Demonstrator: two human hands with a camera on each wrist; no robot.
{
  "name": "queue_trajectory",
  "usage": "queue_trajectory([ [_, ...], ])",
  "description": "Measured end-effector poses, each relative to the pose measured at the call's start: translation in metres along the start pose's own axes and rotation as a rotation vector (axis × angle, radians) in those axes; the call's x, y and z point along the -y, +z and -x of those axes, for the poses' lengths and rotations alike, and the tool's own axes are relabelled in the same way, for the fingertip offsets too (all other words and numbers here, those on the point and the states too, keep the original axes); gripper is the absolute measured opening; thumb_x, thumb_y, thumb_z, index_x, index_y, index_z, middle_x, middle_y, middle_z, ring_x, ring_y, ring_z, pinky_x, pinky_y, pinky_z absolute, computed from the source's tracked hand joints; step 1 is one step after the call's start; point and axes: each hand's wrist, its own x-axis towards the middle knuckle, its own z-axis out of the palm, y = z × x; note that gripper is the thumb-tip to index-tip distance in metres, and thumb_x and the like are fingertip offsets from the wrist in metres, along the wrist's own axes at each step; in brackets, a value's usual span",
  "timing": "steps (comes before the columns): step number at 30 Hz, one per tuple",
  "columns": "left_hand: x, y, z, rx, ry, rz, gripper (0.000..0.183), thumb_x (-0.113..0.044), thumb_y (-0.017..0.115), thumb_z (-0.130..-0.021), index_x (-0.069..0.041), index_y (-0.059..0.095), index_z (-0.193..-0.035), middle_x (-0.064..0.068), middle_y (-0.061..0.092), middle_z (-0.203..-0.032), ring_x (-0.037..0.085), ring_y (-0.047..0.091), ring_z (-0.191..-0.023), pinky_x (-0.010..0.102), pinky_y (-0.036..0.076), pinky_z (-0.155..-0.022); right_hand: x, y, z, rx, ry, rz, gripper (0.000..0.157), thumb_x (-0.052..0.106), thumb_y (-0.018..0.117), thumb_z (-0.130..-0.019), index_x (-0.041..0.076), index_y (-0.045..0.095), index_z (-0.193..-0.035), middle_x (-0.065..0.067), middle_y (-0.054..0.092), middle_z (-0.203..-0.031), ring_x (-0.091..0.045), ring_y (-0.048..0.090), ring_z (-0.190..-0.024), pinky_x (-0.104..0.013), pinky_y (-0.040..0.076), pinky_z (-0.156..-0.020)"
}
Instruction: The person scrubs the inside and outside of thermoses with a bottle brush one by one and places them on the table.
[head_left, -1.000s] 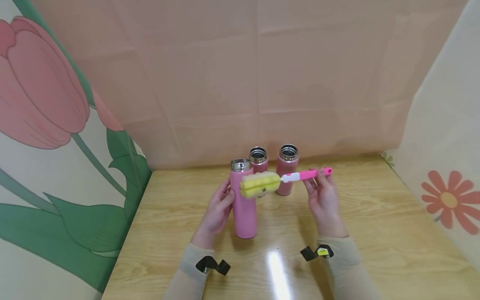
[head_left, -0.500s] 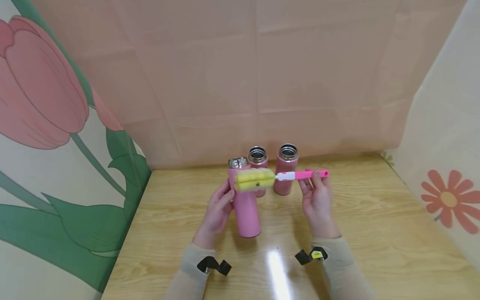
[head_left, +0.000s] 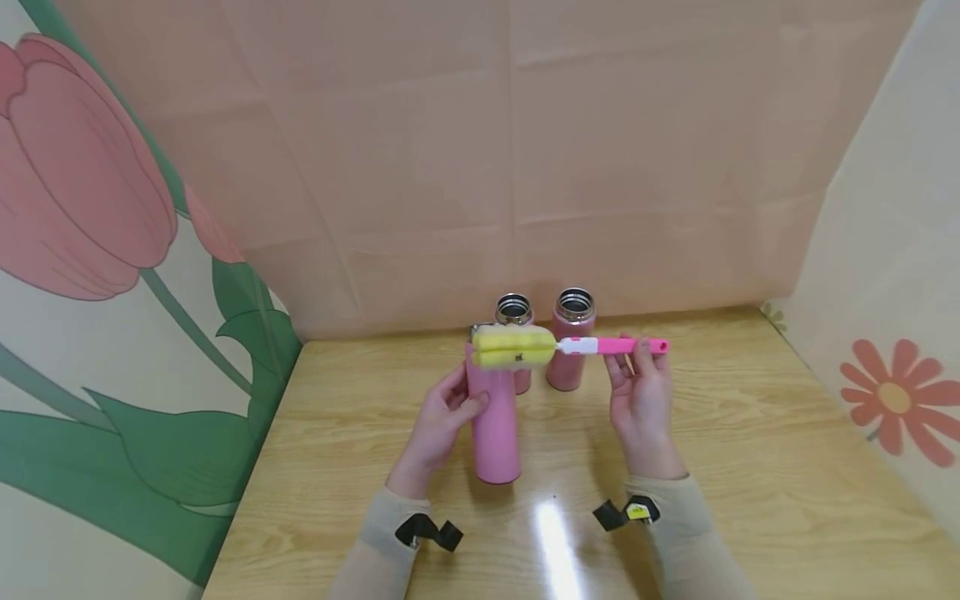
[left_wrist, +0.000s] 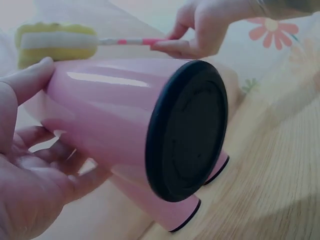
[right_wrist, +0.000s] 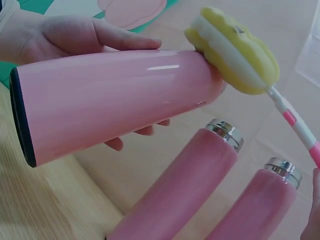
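Observation:
My left hand [head_left: 441, 423] grips a pink thermos bottle [head_left: 495, 429] around its side, fingers behind and thumb in front. The bottle's black base [left_wrist: 187, 132] faces the left wrist camera and is raised off the table. My right hand [head_left: 640, 404] pinches the pink and white handle [head_left: 617, 346] of a bottle brush. Its yellow and white sponge head [head_left: 513, 347] lies level across the upper part of the bottle in the head view, hiding most of the steel neck. In the right wrist view the sponge [right_wrist: 240, 52] is right at the bottle's neck end.
Two more pink thermos bottles stand behind on the wooden table [head_left: 337, 467], uncapped: one [head_left: 514, 310] partly hidden by the sponge, the other [head_left: 574, 317] to its right. A pinkish backdrop [head_left: 420, 167] rises behind the table. Flower-printed sheets hang left and right.
The held bottle tilted, then came back nearer upright and sits slightly lower. The brush has turned level and shifted left, then a little right, its sponge now over the bottle's neck.

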Motion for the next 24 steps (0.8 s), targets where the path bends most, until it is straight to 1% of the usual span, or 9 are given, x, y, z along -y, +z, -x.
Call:
queue_trajectory([
  [3, -0.001, -0.001, 0.000, 0.000, -0.002, -0.029, 0.067, -0.013, 0.071, -0.103, -0.010, 0.043, -0.164, 0.013, 0.051, -0.158, 0.030, 0.048, -0.142, 0.038, 0.048, -0.114, 0.000, 0.000, 0.001, -0.010, -0.008, 0.006, 0.014, 0.015, 0.063, -0.106, 0.005, 0.056, -0.113, -0.012, 0.067, -0.109, -0.022, 0.073, -0.091, -0.033, 0.061, -0.091],
  [6, -0.002, -0.002, 0.001, -0.010, 0.003, -0.040, 0.066, -0.011, 0.071, -0.103, -0.009, 0.044, -0.163, 0.015, 0.056, -0.152, 0.028, 0.052, -0.137, 0.036, 0.050, -0.112, 0.000, 0.000, 0.001, -0.010, -0.005, 0.017, 0.015, 0.015, 0.064, -0.106, 0.006, 0.056, -0.113, -0.012, 0.067, -0.109, -0.022, 0.072, -0.091, -0.034, 0.062, -0.092],
  [9, -0.002, -0.003, 0.001, -0.024, 0.016, -0.033, 0.065, -0.008, 0.070, -0.102, -0.006, 0.045, -0.162, 0.017, 0.060, -0.146, 0.026, 0.056, -0.132, 0.035, 0.050, -0.109, 0.001, 0.000, 0.000, 0.012, 0.016, 0.037, 0.013, 0.015, 0.064, -0.106, 0.006, 0.057, -0.113, -0.011, 0.067, -0.108, -0.022, 0.072, -0.091, -0.034, 0.062, -0.092],
  [15, -0.003, -0.004, 0.001, -0.044, 0.047, 0.040, 0.058, -0.004, 0.064, -0.104, 0.002, 0.046, -0.159, 0.017, 0.063, -0.140, 0.023, 0.062, -0.124, 0.036, 0.053, -0.107, 0.003, -0.005, -0.004, 0.084, 0.059, 0.104, 0.007, 0.013, 0.061, -0.108, 0.007, 0.057, -0.110, -0.011, 0.070, -0.104, -0.022, 0.073, -0.089, -0.034, 0.062, -0.092],
  [21, -0.004, -0.007, 0.002, -0.060, 0.045, 0.080, 0.060, -0.006, 0.063, -0.105, 0.002, 0.042, -0.161, 0.015, 0.062, -0.143, 0.020, 0.064, -0.123, 0.034, 0.055, -0.104, 0.005, -0.010, -0.010, 0.121, 0.087, 0.196, 0.004, 0.010, 0.057, -0.111, 0.008, 0.057, -0.107, -0.009, 0.071, -0.099, -0.021, 0.072, -0.086, -0.034, 0.064, -0.087],
  [24, -0.004, -0.008, 0.002, -0.068, 0.053, 0.109, 0.059, -0.007, 0.062, -0.107, 0.003, 0.041, -0.161, 0.011, 0.064, -0.138, 0.018, 0.064, -0.120, 0.033, 0.055, -0.100, 0.005, -0.013, -0.013, 0.148, 0.101, 0.271, 0.005, 0.010, 0.055, -0.112, 0.009, 0.058, -0.107, -0.008, 0.070, -0.097, -0.020, 0.072, -0.086, -0.033, 0.065, -0.085],
])
